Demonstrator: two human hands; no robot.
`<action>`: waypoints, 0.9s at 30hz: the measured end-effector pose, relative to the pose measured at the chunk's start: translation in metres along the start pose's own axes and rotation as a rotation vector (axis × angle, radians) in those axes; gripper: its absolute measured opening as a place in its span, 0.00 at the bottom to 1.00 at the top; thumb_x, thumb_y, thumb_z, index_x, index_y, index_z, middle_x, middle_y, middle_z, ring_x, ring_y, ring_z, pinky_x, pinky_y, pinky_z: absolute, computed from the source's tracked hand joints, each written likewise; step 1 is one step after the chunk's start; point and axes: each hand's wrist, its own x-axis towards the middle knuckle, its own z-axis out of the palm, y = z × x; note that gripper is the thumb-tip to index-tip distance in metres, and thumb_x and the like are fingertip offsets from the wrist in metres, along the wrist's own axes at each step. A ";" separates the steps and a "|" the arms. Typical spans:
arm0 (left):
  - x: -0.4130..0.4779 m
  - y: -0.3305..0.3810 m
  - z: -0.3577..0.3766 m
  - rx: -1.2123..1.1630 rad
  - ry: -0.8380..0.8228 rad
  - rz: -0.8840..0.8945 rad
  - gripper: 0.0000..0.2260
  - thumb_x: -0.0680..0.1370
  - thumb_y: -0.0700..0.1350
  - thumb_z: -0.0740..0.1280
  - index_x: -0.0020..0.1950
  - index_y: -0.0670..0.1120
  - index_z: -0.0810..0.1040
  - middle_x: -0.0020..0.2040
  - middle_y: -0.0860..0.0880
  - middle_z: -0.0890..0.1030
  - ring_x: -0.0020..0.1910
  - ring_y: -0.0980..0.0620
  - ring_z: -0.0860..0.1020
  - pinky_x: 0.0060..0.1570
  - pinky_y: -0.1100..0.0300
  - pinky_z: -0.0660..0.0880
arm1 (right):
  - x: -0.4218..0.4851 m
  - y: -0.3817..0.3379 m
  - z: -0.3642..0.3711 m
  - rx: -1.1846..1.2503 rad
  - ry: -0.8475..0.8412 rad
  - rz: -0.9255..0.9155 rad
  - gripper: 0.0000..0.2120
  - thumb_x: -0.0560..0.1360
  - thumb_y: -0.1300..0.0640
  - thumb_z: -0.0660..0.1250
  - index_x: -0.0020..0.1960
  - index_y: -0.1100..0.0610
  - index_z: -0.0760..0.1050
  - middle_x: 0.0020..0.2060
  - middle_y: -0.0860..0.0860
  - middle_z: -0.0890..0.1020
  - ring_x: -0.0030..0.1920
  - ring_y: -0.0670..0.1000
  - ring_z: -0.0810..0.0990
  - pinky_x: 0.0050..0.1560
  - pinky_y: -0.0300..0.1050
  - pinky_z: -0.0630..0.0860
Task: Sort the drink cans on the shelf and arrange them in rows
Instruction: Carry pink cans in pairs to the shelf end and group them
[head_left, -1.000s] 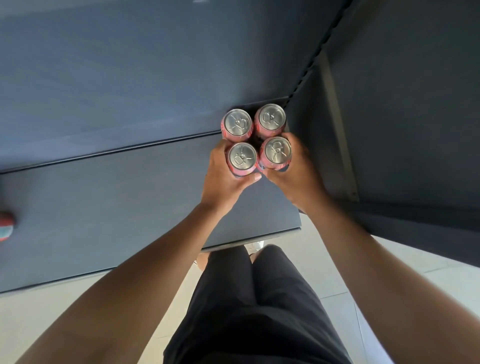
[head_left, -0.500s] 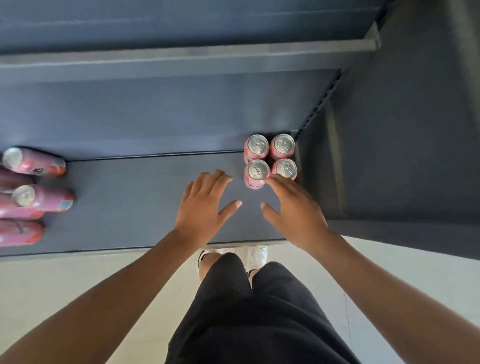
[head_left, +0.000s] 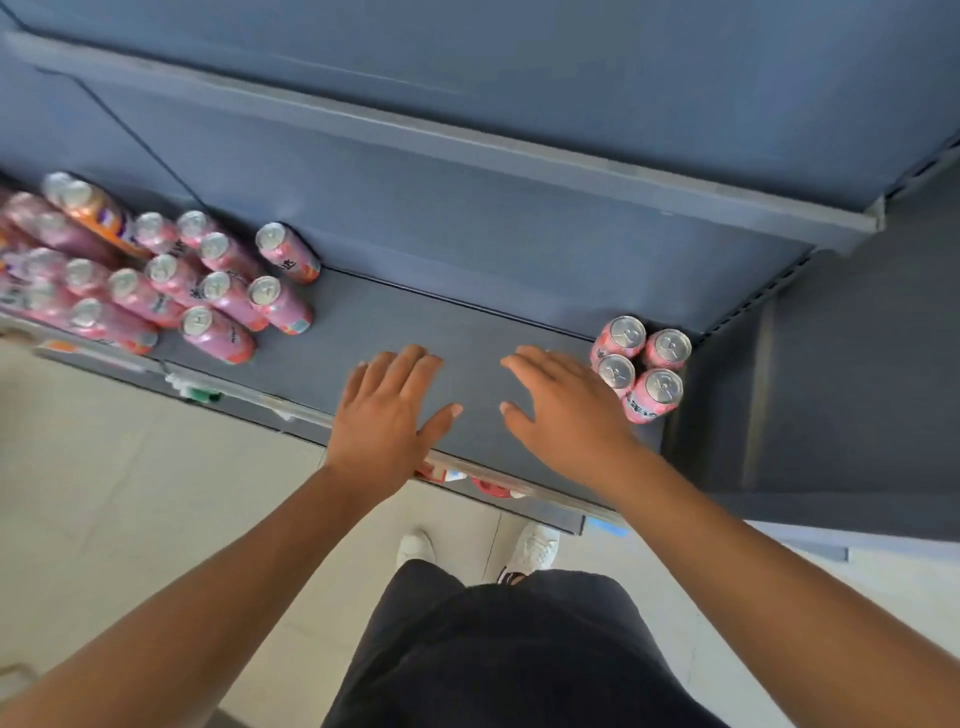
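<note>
Shelf contents and hand positions, as you stand facing the unit:

1. Shelf (head_left: 467, 332): grey, flat, runs from left to right in front of you, with a back panel behind it.
2. Block of four pink cans (head_left: 655, 392): upright, silver tops showing, packed two by two and touching one another. It stands at the far right end of the shelf, close to the side wall.
3. Cluster of pink cans (head_left: 215, 286): many cans at the left end of the shelf, crowded close together in no even rows. The ones at the far left are blurred and cannot be counted.
4. Orange can (head_left: 96, 213): at the back of that cluster, among the pink ones.
5. Your left hand (head_left: 387, 415): over the bare middle of the shelf, fingers straight and slightly spread, thumb out to the side, holding nothing.
6. Your right hand (head_left: 563, 410): just beside the block of four, on its left. Fingers are released and spread, grasping nothing. You cannot tell whether it touches the nearest can, or whether either palm rests on the shelf.
7. Upper shelf (head_left: 467, 148): grey edge crossing above.
8. Strip labels (head_left: 197, 393): on the front lip of the shelf, blurred.
9. Floor (head_left: 104, 493): pale tiles, with your white shoes (head_left: 532, 548) below the shelf edge.
</note>
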 end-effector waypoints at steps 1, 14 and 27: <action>-0.007 -0.008 -0.004 0.008 0.010 -0.026 0.23 0.80 0.61 0.58 0.68 0.48 0.72 0.67 0.48 0.75 0.65 0.43 0.73 0.66 0.43 0.69 | 0.006 -0.011 0.001 -0.024 -0.015 -0.030 0.25 0.80 0.46 0.60 0.75 0.51 0.64 0.75 0.47 0.66 0.73 0.53 0.64 0.68 0.50 0.65; -0.117 -0.165 -0.061 0.082 0.140 -0.234 0.21 0.79 0.58 0.67 0.66 0.48 0.74 0.64 0.48 0.77 0.63 0.42 0.75 0.62 0.44 0.73 | 0.064 -0.206 0.038 -0.093 -0.047 -0.209 0.23 0.80 0.46 0.60 0.73 0.52 0.66 0.70 0.48 0.71 0.68 0.54 0.70 0.63 0.52 0.69; -0.184 -0.331 -0.103 0.128 0.101 -0.214 0.21 0.79 0.60 0.61 0.67 0.51 0.66 0.66 0.47 0.76 0.63 0.40 0.75 0.62 0.41 0.73 | 0.104 -0.374 0.097 -0.168 -0.070 -0.281 0.16 0.79 0.48 0.61 0.64 0.52 0.72 0.62 0.48 0.76 0.62 0.55 0.74 0.57 0.51 0.73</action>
